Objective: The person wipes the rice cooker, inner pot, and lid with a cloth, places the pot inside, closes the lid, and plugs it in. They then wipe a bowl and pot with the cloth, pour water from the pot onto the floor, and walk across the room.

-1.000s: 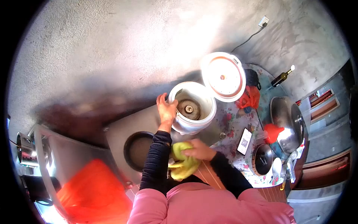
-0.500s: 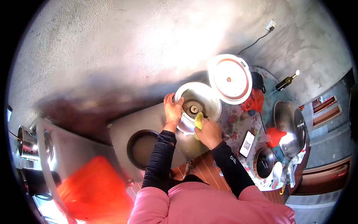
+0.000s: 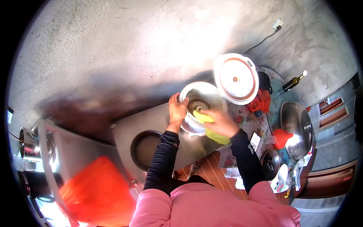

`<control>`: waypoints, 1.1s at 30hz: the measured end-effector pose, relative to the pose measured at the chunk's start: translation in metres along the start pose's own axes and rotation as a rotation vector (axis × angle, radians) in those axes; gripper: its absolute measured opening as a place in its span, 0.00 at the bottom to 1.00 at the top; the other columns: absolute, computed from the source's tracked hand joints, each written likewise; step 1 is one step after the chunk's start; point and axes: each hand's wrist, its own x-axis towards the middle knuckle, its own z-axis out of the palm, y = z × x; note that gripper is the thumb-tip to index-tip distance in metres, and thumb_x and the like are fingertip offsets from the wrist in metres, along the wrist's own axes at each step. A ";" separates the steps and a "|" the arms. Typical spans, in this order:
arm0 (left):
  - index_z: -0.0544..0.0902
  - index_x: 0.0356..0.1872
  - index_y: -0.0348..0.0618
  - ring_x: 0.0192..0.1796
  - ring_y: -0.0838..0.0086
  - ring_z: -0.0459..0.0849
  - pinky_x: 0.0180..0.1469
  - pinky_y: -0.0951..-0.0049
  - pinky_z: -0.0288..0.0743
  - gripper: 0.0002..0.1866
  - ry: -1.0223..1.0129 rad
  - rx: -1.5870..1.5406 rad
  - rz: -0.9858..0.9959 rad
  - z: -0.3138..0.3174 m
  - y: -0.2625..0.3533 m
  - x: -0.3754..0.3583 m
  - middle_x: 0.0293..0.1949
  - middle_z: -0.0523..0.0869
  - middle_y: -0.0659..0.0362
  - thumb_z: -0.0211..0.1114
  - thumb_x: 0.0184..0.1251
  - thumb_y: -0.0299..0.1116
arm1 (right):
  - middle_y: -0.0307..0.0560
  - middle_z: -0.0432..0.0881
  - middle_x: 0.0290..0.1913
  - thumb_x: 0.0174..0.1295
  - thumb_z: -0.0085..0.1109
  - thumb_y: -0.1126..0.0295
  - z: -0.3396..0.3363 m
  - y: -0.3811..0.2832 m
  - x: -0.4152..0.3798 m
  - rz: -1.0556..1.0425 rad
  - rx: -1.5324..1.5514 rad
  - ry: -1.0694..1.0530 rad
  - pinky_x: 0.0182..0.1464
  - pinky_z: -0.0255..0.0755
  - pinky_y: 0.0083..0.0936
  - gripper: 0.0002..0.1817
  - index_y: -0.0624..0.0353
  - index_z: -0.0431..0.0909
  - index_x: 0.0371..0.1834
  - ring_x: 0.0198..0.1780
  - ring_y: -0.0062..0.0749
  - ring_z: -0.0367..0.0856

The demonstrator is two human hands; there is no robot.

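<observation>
A white rice cooker (image 3: 196, 94) stands open on the counter, its round lid (image 3: 236, 78) tipped back to the right. My left hand (image 3: 177, 112) grips the cooker's left rim. My right hand (image 3: 221, 122) holds a yellow-green cloth (image 3: 207, 123) and presses it over the cooker's near rim, partly inside the pot. The heating plate (image 3: 198, 106) at the bottom shows beside the cloth.
A grey metal stove top (image 3: 151, 123) with a round black burner hole (image 3: 145, 149) lies left of the cooker. To the right are a steel wok (image 3: 295, 128), a phone (image 3: 256, 140), a dark bottle (image 3: 295, 81), red plastic bags (image 3: 261, 102) and a small pot lid (image 3: 270, 162). An orange basin (image 3: 96, 193) sits lower left.
My right hand carried the cloth from near my chest up to the cooker and now reaches over its rim into the pot. My left hand stays on the rim.
</observation>
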 end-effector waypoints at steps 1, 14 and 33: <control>0.74 0.51 0.34 0.44 0.66 0.78 0.48 0.69 0.72 0.27 0.005 0.019 0.009 0.000 0.000 -0.001 0.47 0.78 0.49 0.67 0.53 0.40 | 0.58 0.78 0.47 0.49 0.59 0.67 0.015 0.008 0.002 0.095 0.011 -0.166 0.51 0.71 0.34 0.23 0.58 0.74 0.52 0.47 0.50 0.77; 0.75 0.50 0.34 0.36 0.71 0.80 0.40 0.71 0.74 0.25 -0.020 -0.099 -0.024 0.001 -0.007 0.002 0.38 0.82 0.52 0.67 0.52 0.37 | 0.51 0.79 0.37 0.46 0.59 0.63 -0.019 0.006 0.023 -0.350 -0.086 -0.087 0.41 0.72 0.38 0.21 0.47 0.78 0.47 0.38 0.46 0.79; 0.75 0.50 0.37 0.51 0.61 0.76 0.55 0.66 0.68 0.25 -0.092 -0.177 -0.152 -0.001 -0.004 0.002 0.50 0.77 0.48 0.67 0.52 0.38 | 0.55 0.81 0.35 0.48 0.59 0.64 -0.060 0.023 -0.071 0.085 -0.033 -0.088 0.42 0.72 0.38 0.17 0.59 0.77 0.42 0.39 0.49 0.79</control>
